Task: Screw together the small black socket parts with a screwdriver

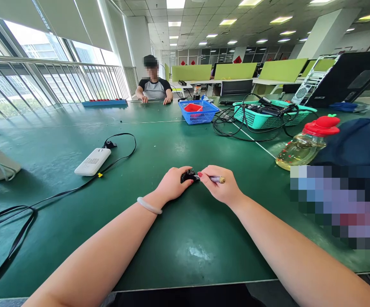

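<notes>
Head view: hands (198, 183) pinch a small black part (189, 175), glossy and irregular.

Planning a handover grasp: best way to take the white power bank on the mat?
Probably across the power bank's two long edges, near the middle, coming from above. It lies flat on the green table, its long axis running near-left to far-right. Avoid the far end: the black cable plugs in there and loops round to the right, so a grip there could snag.

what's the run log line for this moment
left hand: holds small black part | right hand: slim screwdriver tip at part | surface: green table
</notes>
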`<state>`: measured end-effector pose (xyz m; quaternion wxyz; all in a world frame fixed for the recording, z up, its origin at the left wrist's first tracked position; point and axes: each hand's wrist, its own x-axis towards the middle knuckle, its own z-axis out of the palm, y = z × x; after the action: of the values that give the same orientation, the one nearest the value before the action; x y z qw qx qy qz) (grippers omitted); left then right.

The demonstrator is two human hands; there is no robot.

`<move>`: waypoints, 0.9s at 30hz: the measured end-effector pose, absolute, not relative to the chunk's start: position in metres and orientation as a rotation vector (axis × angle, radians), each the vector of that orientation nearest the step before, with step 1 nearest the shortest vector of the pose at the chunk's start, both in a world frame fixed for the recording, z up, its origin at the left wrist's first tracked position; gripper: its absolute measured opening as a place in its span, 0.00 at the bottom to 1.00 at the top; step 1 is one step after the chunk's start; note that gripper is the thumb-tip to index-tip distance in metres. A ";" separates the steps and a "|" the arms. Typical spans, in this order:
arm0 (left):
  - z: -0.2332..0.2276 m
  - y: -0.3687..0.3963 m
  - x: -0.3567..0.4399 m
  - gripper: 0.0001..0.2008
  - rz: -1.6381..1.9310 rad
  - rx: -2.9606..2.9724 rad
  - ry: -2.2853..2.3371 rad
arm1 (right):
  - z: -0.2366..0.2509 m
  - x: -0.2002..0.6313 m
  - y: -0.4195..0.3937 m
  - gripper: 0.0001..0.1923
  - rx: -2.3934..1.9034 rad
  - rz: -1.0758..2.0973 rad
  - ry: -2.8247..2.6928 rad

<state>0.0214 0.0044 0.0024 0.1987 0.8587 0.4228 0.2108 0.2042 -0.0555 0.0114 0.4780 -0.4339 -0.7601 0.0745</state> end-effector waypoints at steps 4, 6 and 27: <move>0.001 0.005 0.021 0.21 0.607 2.395 1.183 | 0.012 0.205 -0.056 0.25 -1.083 0.168 -1.864; 0.001 0.006 0.021 0.21 0.613 2.392 1.181 | 0.012 0.205 -0.056 0.25 -1.079 0.162 -1.843; 0.000 0.003 0.022 0.27 0.613 2.343 1.247 | 0.017 0.202 -0.056 0.28 -1.107 0.198 -1.669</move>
<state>0.0216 0.0029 -0.0005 0.2072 0.8415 0.4477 0.2203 0.2019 -0.0556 0.0166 0.5348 -0.4648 -0.7007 0.0829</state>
